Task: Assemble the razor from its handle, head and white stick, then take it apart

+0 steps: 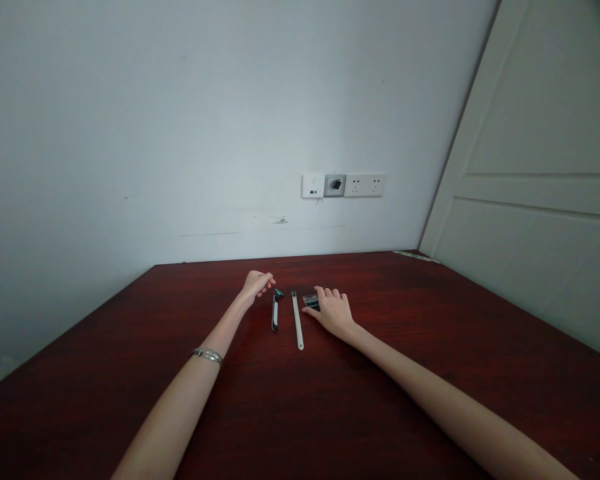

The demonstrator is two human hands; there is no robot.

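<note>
A razor (275, 315) with a white and black handle lies on the dark red table, its head pointing away from me. My left hand (259, 284) is just beyond and left of the razor's head, fingers curled in; I see nothing in them. To the right of the razor lies a long thin white stick (298, 323) with a dark far end and a small hole in the near end. My right hand (335, 312) spans a small clear plastic case (310, 300) with a dark part, thumb on the near side and fingers at the far side. The palm hides some of it.
The reddish-brown wooden table (300, 413) runs back to a pale wall. A row of sockets (344, 186) with a black plug is fixed there. On the right a white panelled door (525, 180) borders the table, and a thin strip (416, 257) lies at the back right corner.
</note>
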